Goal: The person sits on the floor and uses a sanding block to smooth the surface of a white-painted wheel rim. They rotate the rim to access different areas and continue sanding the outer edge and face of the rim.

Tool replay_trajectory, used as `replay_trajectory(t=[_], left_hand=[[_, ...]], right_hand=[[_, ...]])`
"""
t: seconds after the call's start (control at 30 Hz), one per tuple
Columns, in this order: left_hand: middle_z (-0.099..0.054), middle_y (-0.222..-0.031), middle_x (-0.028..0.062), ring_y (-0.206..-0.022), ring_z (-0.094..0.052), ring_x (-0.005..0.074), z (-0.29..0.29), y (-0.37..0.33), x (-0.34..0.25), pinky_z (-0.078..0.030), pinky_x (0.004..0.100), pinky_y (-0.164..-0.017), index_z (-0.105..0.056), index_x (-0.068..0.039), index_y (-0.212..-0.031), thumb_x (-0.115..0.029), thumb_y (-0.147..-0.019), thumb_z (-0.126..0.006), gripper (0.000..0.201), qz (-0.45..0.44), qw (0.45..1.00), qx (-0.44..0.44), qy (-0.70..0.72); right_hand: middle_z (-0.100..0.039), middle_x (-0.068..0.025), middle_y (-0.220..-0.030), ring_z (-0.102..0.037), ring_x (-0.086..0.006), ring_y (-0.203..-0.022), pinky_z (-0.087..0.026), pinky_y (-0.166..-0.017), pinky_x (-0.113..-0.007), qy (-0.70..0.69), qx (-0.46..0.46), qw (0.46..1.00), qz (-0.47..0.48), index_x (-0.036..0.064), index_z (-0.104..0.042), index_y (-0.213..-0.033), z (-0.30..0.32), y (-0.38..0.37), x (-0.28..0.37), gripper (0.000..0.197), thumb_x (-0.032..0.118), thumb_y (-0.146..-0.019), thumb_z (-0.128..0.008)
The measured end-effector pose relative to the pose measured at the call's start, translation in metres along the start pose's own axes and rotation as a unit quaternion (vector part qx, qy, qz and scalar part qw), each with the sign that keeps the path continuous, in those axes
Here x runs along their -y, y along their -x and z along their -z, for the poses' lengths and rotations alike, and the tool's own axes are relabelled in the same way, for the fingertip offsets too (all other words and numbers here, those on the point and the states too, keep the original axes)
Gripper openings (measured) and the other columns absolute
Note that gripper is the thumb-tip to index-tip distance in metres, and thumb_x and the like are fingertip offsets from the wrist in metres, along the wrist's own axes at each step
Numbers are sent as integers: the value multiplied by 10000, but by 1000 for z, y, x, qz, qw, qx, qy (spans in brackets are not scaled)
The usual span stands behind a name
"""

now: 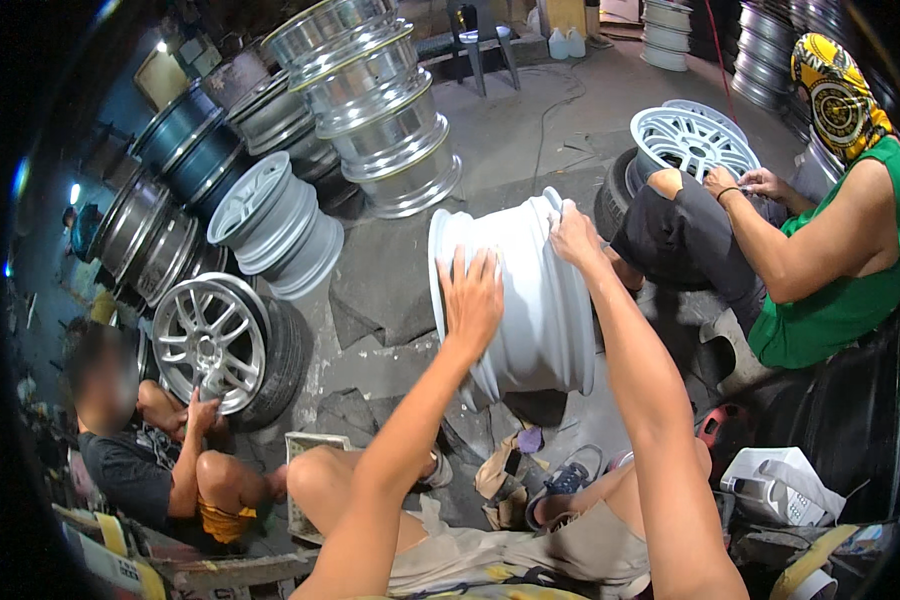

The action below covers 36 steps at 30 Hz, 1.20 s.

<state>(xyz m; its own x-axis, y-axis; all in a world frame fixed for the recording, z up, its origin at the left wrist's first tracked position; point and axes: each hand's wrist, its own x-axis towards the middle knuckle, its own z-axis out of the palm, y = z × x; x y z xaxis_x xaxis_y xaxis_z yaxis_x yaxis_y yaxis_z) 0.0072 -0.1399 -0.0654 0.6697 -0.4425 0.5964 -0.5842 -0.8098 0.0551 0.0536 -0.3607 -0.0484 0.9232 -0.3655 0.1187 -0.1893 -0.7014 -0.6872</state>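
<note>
A white wheel rim (520, 310) stands on edge in front of me, its barrel toward me. Flat on the left part of the barrel lies my left hand (473, 298), fingers stretched out and slightly apart. At the far right, my right hand (576, 236) is closed with its fingers curled over the rim's lip. Whether a small piece of something is also pinched in those fingers, I cannot make out. The side of the rim facing the floor is hidden.
Tall stacks of silver rims (375, 110) stand at the back left, beside white rims (280, 235). A co-worker at left handles a silver wheel (208, 345); another at right, in a green top (850, 270), works at a pale rim (695, 145). Rags (500, 470) lie near my feet.
</note>
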Motion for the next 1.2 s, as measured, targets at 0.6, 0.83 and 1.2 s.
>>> replay_trajectory(t=[0.6,0.83,1.2], left_hand=[[-571,-1417,104,-1441,-369,397,1,31,-4,-195,633,-1196,-613,-40,-1354,-195,-974,-577,413,-19,1000,11,20],[-573,-1386,143,-1402,-403,425,-4,25,-16,-253,636,-1168,-575,-13,-1367,-170,-971,-584,426,15,999,-3,44],[-626,-1376,124,-1420,-405,434,6,37,-19,-257,626,-1167,-652,-58,-1316,-163,-1026,-515,338,15,996,-11,87]], right_hand=[[-678,-345,-1072,-647,-526,-1031,-494,-902,-588,19,-26,999,21,-23,-530,-1156,5,-1,-7,379,325,-1022,-461],[-662,-365,-1060,-622,-548,-1049,-478,-900,-610,3,-29,999,21,-21,-525,-1165,10,3,-7,377,323,-1017,-481],[-683,-339,-1032,-651,-521,-1025,-502,-882,-586,16,-33,999,15,-18,-519,-1157,12,17,-2,382,335,-1023,-457]])
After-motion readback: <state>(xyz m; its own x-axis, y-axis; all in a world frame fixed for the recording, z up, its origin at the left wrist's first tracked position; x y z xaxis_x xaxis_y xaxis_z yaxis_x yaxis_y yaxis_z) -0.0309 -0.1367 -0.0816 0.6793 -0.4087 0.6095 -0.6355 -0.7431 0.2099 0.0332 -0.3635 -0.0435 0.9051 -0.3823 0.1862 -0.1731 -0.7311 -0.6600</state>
